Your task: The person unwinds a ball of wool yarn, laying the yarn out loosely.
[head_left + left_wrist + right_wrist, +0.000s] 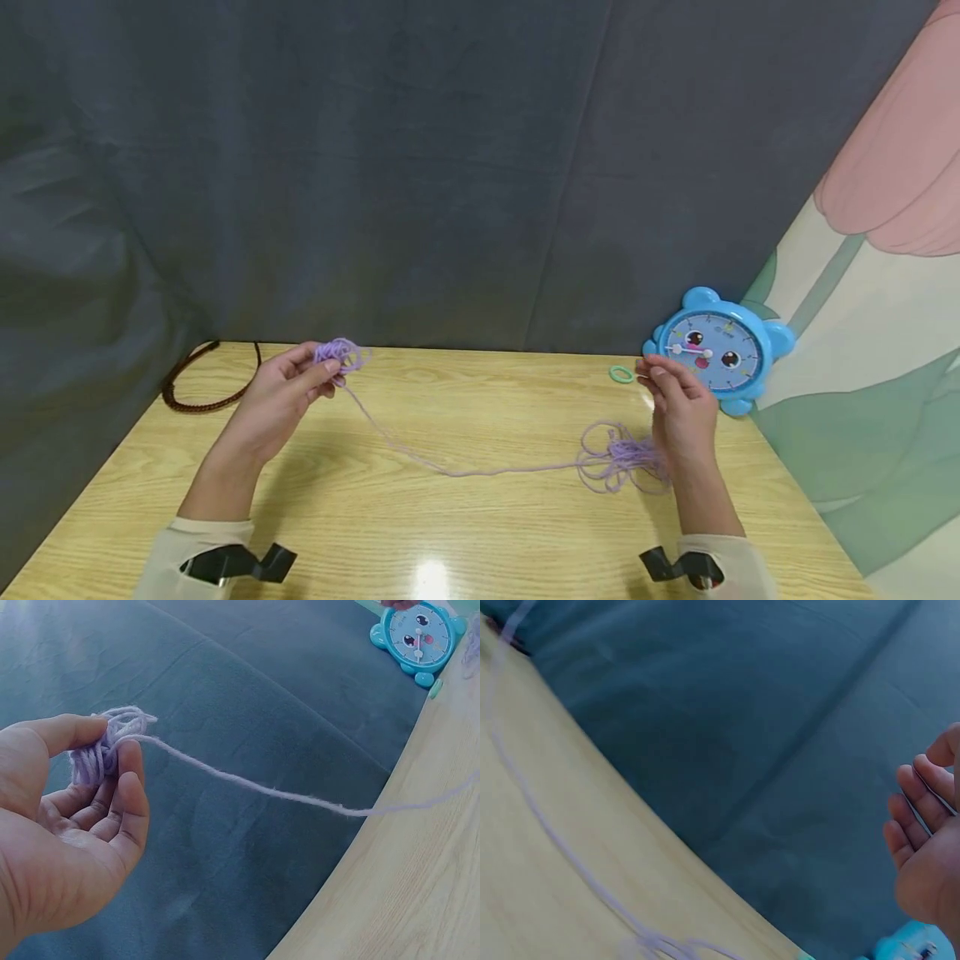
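My left hand [273, 400] pinches a small wound bundle of purple yarn [91, 763] between thumb and fingers, raised above the table's back left. From that bundle a single yarn strand [480, 473] dips to the tabletop and runs right into a loose, looped heap of the same yarn [618, 458]. My right hand [684, 412] is held up beside that heap, fingers loosely bent with nothing between them. In the head view its wrist overlaps the heap's right edge, and its fingertips overlap the blue clock [716, 350]. A small green ring [621, 374] lies just left of those fingertips.
A dark brown braided cord [198, 407] lies in a loop at the table's back left corner. Dark grey cloth [420, 183] hangs along the back edge and left side of the wooden table [360, 525]. The clock leans at the back right near a floral-patterned wall [877, 417].
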